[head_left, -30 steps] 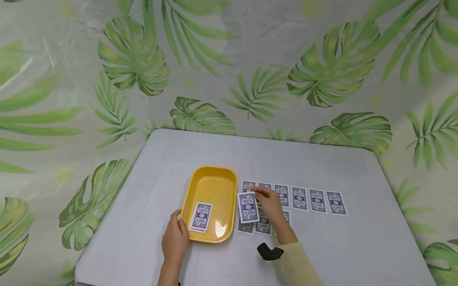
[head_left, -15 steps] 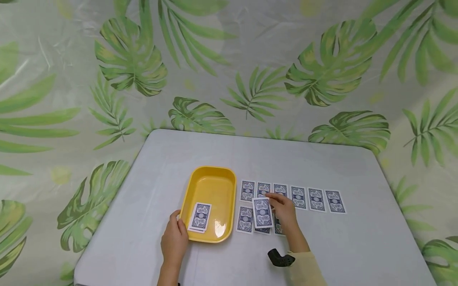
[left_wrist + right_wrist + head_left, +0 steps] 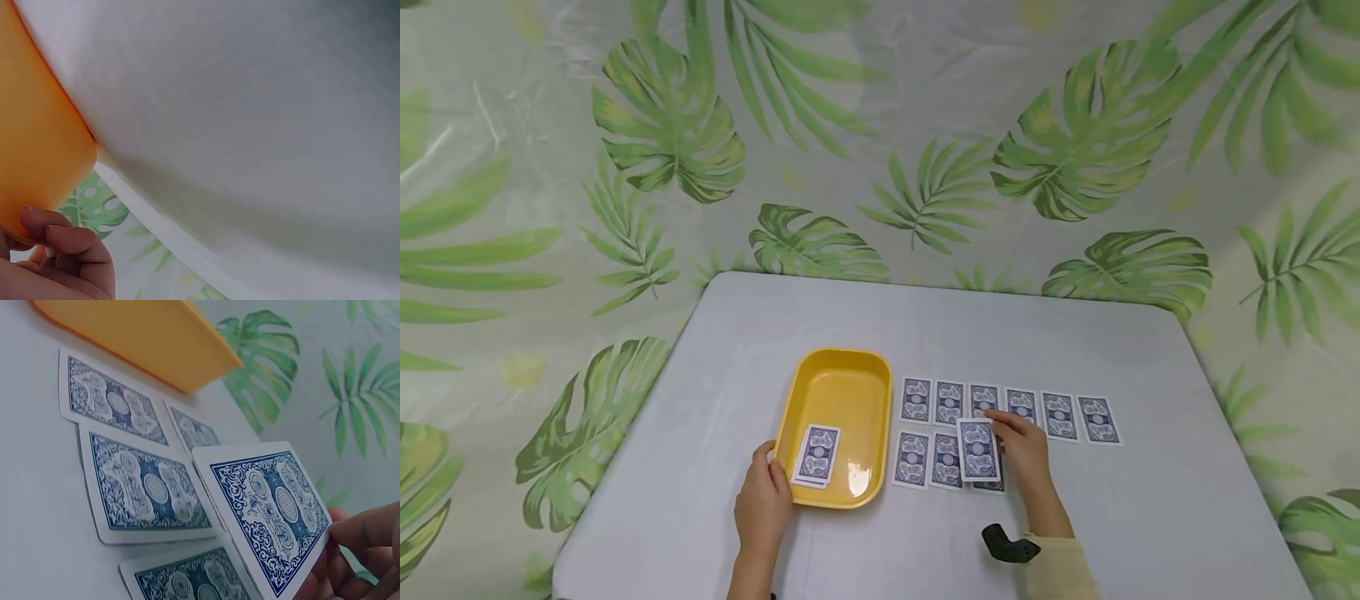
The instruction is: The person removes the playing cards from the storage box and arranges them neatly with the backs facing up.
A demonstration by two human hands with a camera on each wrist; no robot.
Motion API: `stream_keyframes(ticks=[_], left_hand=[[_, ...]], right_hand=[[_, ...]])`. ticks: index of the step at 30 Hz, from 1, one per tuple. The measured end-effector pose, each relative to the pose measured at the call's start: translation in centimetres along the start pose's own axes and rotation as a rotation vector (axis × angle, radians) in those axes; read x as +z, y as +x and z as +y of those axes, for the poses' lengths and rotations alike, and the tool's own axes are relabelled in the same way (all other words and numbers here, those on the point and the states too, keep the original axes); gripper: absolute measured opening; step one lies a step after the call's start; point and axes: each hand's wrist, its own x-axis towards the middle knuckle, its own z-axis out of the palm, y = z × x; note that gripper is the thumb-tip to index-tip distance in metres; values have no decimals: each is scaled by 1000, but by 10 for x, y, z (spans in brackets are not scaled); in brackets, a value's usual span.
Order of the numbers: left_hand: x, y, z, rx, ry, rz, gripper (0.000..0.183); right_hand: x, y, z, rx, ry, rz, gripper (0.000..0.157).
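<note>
My left hand [image 3: 763, 502] grips the near left rim of a yellow plastic tray [image 3: 846, 392]. In the left wrist view, its fingers [image 3: 78, 242] are curled at the edge of the tray. A short stack of face-down playing cards [image 3: 817, 454] lies in the near left part of the tray. With thumb and fingers, my right hand [image 3: 1028, 454] pinches blue-backed playing cards [image 3: 269, 512] by their right side. They are tilted close over the third card of the lower row [image 3: 988, 487], covering most of it in the head view.
Right of the tray, an upper row of several face-down cards [image 3: 1022, 403] runs toward the table's right side. Below it, two lower-row cards [image 3: 946, 461] show fully. The white-covered table [image 3: 760, 333] meets a leaf-patterned backdrop [image 3: 925, 125].
My right hand has moved rightward with the held cards, from over the first lower-row card, past the second, to the third. My left hand stays on the tray rim.
</note>
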Motion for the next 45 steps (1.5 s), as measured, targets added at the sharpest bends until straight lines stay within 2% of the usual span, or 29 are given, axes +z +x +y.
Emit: stream_keyframes(ticks=[4,11,20,28,35,41,45], left_hand=[[0,-1,-1,1,1,4,31],[1,-3,-5,44,1,62,29],[0,-3,-7,42,-6,55,30],[-1,-3,-4,29,-3,40,30],[-1,-3,-3,43,-8,63,29],[-1,-3,-2,49,-12,74,30],[0,-3,-1,39,-14,59,31]], right_hand=[[-5,0,3,-9,1,16,27],[-16,-2,11,-23,3,16,28],[-32,0,19,48,-9,93,30],[-50,2,24,119,-27,104,32],[-62,2,29,37,-146,135,30],[-63,-2,28,-27,-213,149,28],[-64,0,32,-50,-301,161,27]])
